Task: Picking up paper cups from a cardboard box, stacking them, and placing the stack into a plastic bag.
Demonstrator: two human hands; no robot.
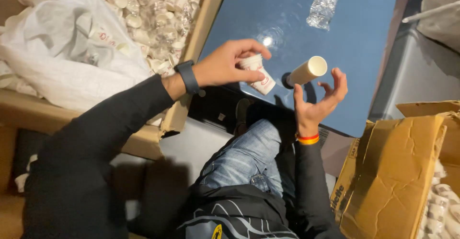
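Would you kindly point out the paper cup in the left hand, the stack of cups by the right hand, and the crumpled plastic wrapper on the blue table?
paper cup (259, 74), head view, on its printed side wall.
stack of cups (306, 71), head view, on its pale side.
crumpled plastic wrapper (324, 4), head view, on its middle.

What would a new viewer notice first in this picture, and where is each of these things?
At the centre, the left hand holds a small white paper cup over the edge of a blue table, while the right hand is open below a stack of cups lying on its side. At upper left, a big cardboard box is full of loose white cups, with a white plastic bag lying over them.
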